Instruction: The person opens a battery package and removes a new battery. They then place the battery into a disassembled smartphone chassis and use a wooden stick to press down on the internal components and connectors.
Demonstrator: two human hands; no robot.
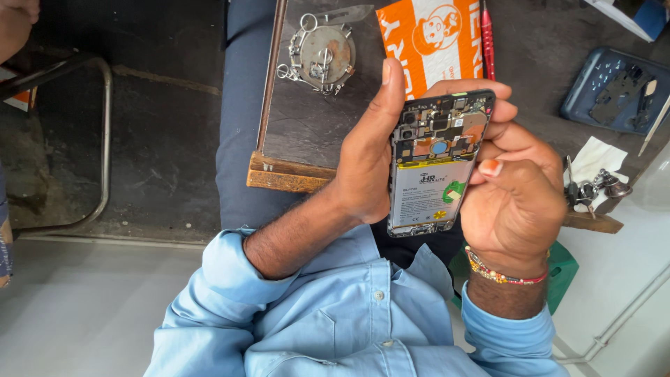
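Holding: the left hand gripped an opened phone upright above the lap, thumb pressed along its left edge.
Right hand: fingers curled tight around the phone's right edge, thumb on its battery.
Battery label: white rectangle with a yellow strip on top.
Package: orange and white packet lying on the dark counter behind the phone.
Pen: red, beside the packet.

The dark work board lies bare across its middle and near edge, so a hand could pass there. At its far edge a round metal fixture blocks the way, with an orange printed packet and a red pen beside it. The opened phone, gripped between left hand and right hand, covers the board's right side.
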